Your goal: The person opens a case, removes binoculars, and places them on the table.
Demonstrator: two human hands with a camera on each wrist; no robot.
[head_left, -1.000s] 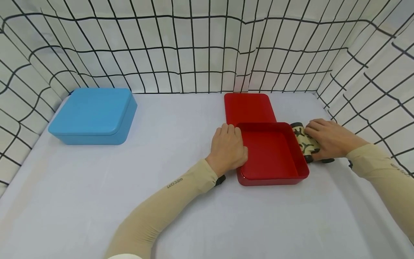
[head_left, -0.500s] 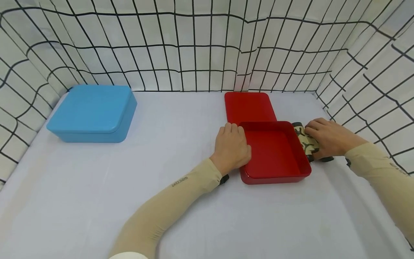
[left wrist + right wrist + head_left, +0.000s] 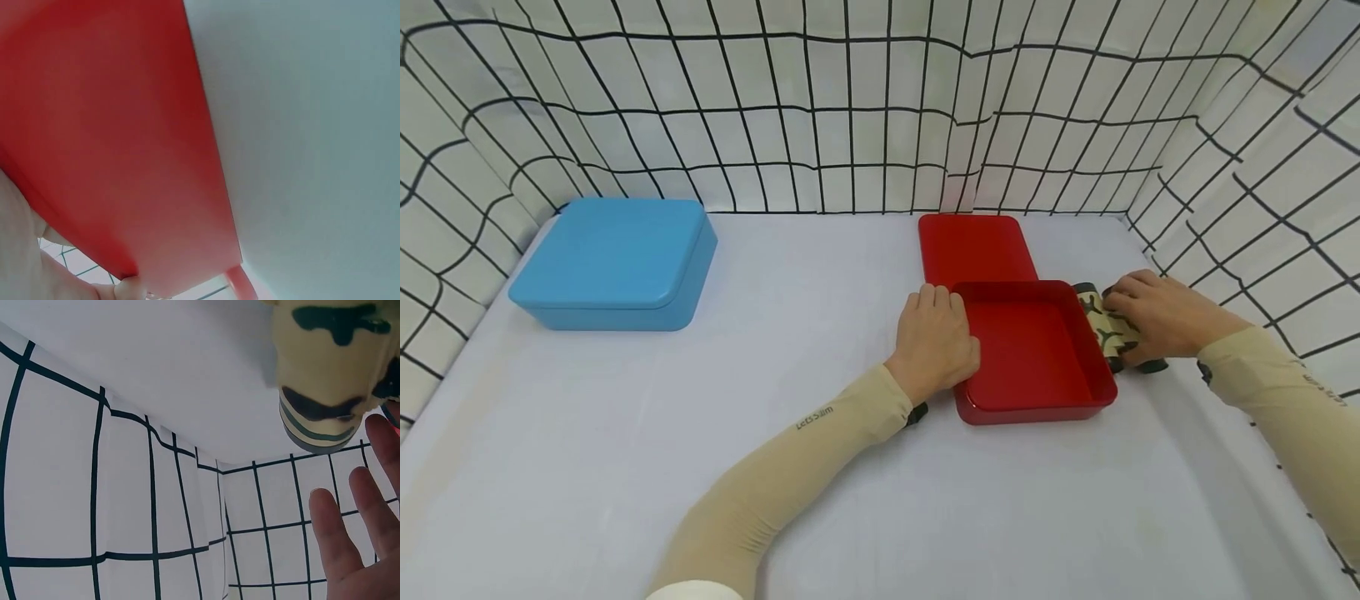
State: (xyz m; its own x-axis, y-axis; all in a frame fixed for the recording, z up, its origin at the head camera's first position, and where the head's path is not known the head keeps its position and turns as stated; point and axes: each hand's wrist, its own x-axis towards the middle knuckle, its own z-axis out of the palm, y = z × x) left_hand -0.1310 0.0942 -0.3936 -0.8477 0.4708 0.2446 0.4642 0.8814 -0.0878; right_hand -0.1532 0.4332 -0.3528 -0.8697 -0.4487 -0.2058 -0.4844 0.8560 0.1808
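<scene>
My left hand grips the left wall of an open red box, fingers curled over its rim. In the left wrist view the side of the red box fills much of the picture, with fingertips at its lower edge. My right hand holds camouflage-patterned binoculars from above, close against the box's right wall. The hand covers much of the far barrel. The right wrist view shows one barrel of the binoculars near the table, with fingers extending below it.
A red lid lies flat behind the box. At the back left stands a closed blue box. A white wall with a black grid surrounds the back and sides of the white table.
About half a second ago the left hand and red box shifted slightly right in the view, along with some camera movement. Both hands keep their holds; little else differs.
</scene>
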